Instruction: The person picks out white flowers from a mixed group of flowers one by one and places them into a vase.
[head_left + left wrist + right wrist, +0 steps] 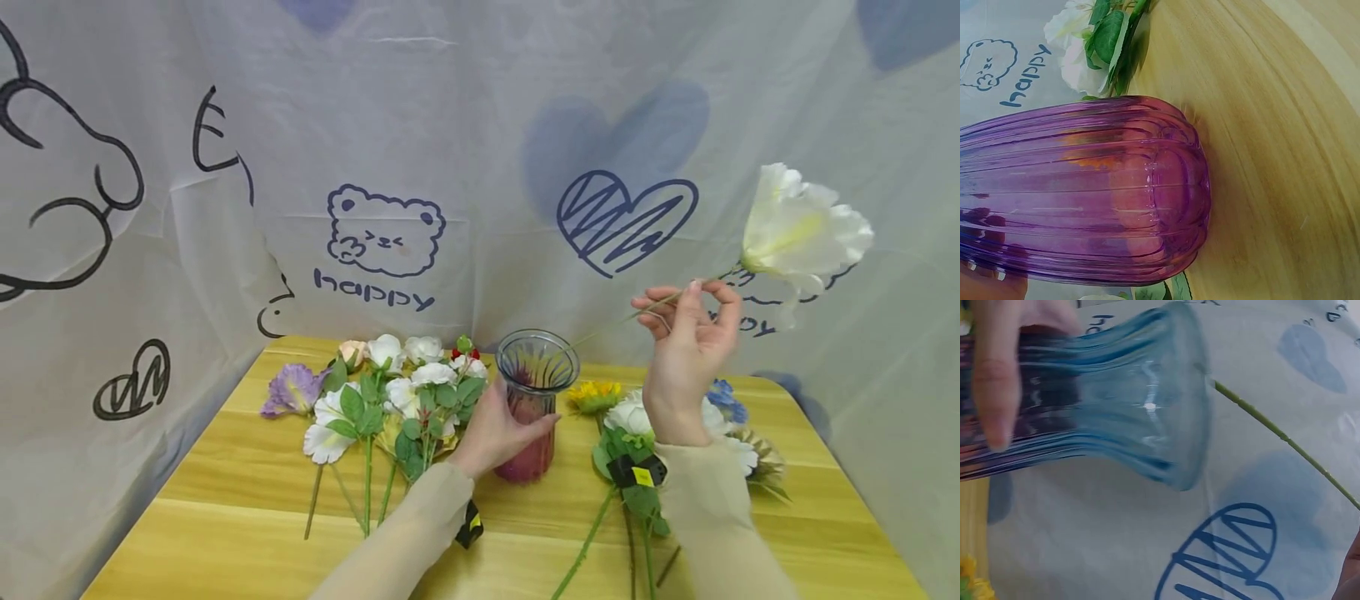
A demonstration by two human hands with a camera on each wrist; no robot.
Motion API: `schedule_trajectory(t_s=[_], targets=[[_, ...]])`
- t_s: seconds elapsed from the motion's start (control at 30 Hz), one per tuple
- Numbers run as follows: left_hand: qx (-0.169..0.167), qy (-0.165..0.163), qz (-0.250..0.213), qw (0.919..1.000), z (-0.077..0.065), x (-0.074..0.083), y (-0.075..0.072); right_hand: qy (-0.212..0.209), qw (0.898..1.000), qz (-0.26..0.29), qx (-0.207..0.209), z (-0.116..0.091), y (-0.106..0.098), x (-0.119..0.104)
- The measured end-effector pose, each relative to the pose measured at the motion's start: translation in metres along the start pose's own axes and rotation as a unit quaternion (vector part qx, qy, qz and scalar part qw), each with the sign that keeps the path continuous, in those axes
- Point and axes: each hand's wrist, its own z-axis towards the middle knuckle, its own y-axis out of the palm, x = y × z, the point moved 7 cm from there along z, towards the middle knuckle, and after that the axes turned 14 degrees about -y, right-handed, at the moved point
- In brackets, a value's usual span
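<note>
My left hand (495, 433) grips the fluted glass vase (527, 462) around its middle; the vase is pinkish purple below and clear bluish toward its flared rim. It stands on the table. Up and to the right, my right hand (688, 358) pinches the thin green stem of a large white flower (802, 225), its bloom above and to the right of the fingers. The stem (1285, 439) slants down leftward, its lower end at the vase's rim in the right wrist view; whether it is inside the mouth I cannot tell. Left fingers (997, 394) wrap the glass there.
On the wooden table (225, 533), a purple flower (292, 390) and several white flowers (431, 374) lie left of the vase. To its right lie a yellow flower (595, 395), white blooms, and a blue flower (725, 402). A printed cloth (480, 150) hangs behind.
</note>
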Motion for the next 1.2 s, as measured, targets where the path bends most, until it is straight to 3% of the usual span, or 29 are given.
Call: schedule_trajectory(t_s=[0.17, 0.33, 0.43, 0.6, 0.7, 1.0, 1.2], targets=[[0.003, 0.008, 0.003, 1.0000, -0.001, 0.001, -0.001, 0.008, 0.996, -0.052, -0.065, -0.019, 0.002, 0.020], [0.006, 0.016, 0.005, 0.9998, -0.001, 0.003, -0.002, 0.018, 0.984, -0.116, -0.131, -0.037, 0.001, 0.038], [0.008, 0.024, 0.005, 0.9997, -0.001, 0.004, -0.003, 0.035, 0.970, -0.170, -0.171, -0.046, -0.001, 0.048], [0.011, 0.029, 0.007, 0.9995, -0.001, 0.004, -0.003, 0.077, 0.937, -0.258, -0.223, -0.058, -0.007, 0.061], [0.011, 0.029, 0.007, 0.9995, 0.000, 0.004, -0.002, 0.099, 0.926, -0.280, -0.231, -0.063, -0.011, 0.065], [0.003, 0.024, -0.002, 0.9997, 0.001, 0.002, -0.001, 0.224, 0.927, -0.239, -0.184, -0.079, -0.019, 0.078], [0.000, 0.017, -0.003, 0.9999, 0.000, 0.000, -0.001, 0.290, 0.915, -0.218, -0.175, -0.088, -0.022, 0.081]])
